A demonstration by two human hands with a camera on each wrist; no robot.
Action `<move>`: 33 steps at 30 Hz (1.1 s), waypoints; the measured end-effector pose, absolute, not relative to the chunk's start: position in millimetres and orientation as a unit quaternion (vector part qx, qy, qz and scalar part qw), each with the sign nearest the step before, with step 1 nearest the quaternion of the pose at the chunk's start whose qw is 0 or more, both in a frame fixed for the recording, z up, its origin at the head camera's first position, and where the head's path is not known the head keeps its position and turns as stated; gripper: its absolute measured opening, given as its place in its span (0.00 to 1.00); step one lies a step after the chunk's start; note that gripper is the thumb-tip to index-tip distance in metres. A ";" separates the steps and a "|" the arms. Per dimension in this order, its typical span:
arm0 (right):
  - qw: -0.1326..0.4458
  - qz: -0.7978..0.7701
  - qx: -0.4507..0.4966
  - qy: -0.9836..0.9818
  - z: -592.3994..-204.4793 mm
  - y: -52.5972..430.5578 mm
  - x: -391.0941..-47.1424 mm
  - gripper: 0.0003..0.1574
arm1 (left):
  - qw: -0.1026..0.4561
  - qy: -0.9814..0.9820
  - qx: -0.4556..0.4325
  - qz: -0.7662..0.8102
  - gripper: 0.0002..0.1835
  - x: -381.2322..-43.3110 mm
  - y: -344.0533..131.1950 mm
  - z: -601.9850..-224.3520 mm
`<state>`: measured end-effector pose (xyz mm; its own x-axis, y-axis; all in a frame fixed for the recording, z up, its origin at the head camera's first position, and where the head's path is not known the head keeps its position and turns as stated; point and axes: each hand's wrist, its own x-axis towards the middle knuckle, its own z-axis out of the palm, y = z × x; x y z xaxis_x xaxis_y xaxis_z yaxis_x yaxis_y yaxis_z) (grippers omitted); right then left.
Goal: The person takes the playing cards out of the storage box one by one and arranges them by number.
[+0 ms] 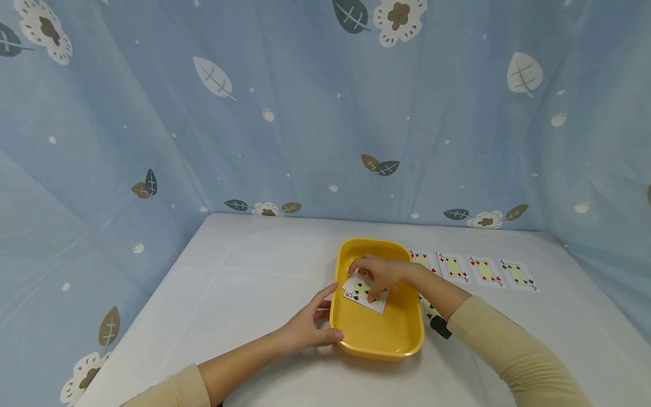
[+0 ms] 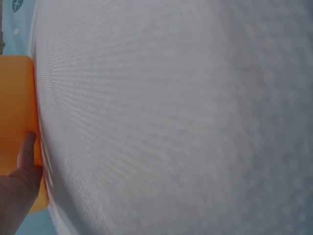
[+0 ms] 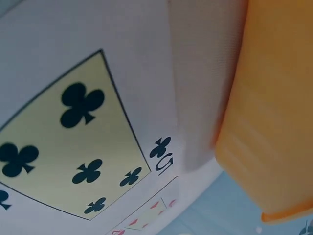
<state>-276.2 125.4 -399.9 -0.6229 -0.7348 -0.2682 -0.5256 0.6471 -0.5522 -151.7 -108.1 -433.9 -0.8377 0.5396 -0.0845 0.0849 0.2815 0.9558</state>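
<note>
Head view: a white-covered table (image 1: 244, 271) meets a blue curtain (image 1: 305, 141) along its far edge, and its side edges spread apart toward the viewer. A wide stretch of cloth separates the left table edge from a yellow tray (image 1: 376, 333). On the tray's right, playing cards stand close to the wall. Inside, bare floor extends from the five of spades (image 1: 359, 290) to the near wall. This card lies in the tray's middle part, slightly askew, overlapping another card that shows a red mark. The right hand (image 1: 378, 271) is directly over it, fingers bent and thumb at its face; whether it grips the card or has let go cannot be told. The left hand (image 1: 307, 325) touches the tray's left side, fingers spread and relaxed, to the left of the card. Four cards marked "4" form a row beyond the right forearm: red, the four of diamonds (image 1: 452, 267), red, black. The spade card bears a legible "5".

Left wrist view: the left hand rests with extended fingers against the tray's outer wall; cloth fills most of the field.

Right wrist view: the five of clubs (image 3: 88, 117), index "5" readable, lies outside the tray, a strip of cloth between them. A partly visible red-marked card lies beyond.
</note>
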 end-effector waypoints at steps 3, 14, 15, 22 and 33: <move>0.245 -0.213 -0.355 0.877 -400.7 125.5 -277.1 0.38 | 0.201 0.774 0.201 0.566 0.48 -151.7 -107.8 -433.3; 0.252 -0.207 -0.326 0.887 -403.3 125.6 -278.8 0.37 | 0.206 0.772 0.200 0.567 0.48 -151.4 -107.7 -433.2; 0.250 -0.206 -0.326 0.888 -403.8 125.7 -279.0 0.37 | 0.206 0.772 0.201 0.567 0.48 -151.4 -107.6 -433.2; 0.230 -0.223 -0.326 0.889 -407.0 126.4 -279.4 0.37 | 0.205 0.768 0.206 0.571 0.48 -152.7 -107.7 -432.9; 0.234 -0.264 -0.342 0.871 -405.7 127.2 -277.7 0.27 | 0.206 0.768 0.204 0.572 0.48 -153.4 -108.1 -435.3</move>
<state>-277.7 127.2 -405.7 -0.6559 -0.7200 -0.2269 -0.4729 0.6262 -0.6199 -153.4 -108.1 -435.3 -0.8321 0.5484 -0.0823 0.0784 0.2633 0.9615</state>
